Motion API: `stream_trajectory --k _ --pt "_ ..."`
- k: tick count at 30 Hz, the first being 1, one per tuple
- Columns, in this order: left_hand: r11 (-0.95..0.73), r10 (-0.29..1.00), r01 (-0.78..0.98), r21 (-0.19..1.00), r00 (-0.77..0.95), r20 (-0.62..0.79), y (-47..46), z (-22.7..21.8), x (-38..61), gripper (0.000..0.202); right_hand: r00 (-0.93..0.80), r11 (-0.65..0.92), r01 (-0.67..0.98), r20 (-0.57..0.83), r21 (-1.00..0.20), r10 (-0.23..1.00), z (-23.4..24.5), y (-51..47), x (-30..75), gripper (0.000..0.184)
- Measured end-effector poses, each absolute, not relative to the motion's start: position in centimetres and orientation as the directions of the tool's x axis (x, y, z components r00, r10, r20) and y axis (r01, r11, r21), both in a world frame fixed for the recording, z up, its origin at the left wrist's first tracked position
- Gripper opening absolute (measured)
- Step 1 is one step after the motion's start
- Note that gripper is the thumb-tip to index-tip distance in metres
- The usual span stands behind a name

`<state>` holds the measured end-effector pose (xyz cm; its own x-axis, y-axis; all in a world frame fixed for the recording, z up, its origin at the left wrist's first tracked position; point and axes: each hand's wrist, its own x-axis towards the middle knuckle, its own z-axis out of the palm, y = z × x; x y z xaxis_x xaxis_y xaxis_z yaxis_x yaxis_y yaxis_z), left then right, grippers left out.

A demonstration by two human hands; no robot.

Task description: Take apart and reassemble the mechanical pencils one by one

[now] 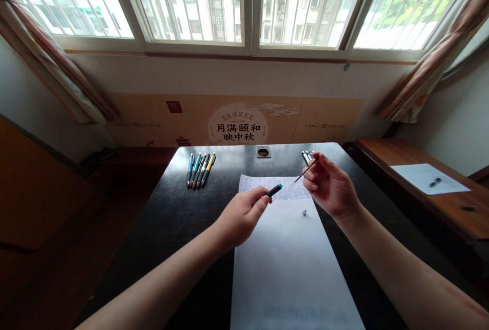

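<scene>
Above the long white paper, my left hand is closed around a dark pen barrel with a green end that points up to the right. My right hand pinches a thin dark pen refill between thumb and fingertips, its pale tip slanting down toward the barrel. Refill and barrel are apart. A small silvery pen tip cone lies on the paper below my right hand. Several slim pen parts rest on the table just behind that hand, which partly hides them.
Several click pens in blue, green, black and yellow lie side by side on the black table. A square cable hole is set at its far edge. On the right, a wooden table bears a paper sheet with small dark items.
</scene>
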<state>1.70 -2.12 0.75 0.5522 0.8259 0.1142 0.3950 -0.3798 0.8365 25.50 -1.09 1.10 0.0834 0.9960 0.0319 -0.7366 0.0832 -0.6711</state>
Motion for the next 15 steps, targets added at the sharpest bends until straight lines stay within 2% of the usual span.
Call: stream_trajectory --k 9,15 --pt "-0.398 0.813 0.402 0.824 0.570 0.115 -2.09 0.79 1.79 0.029 0.122 0.114 -0.709 0.039 -0.696 0.992 0.95 -0.98 25.33 0.030" --pt "-0.390 0.823 0.423 0.818 0.559 0.103 -2.12 0.93 1.82 0.029 0.189 0.203 -0.634 0.105 -0.746 0.976 0.79 -1.03 25.42 0.025"
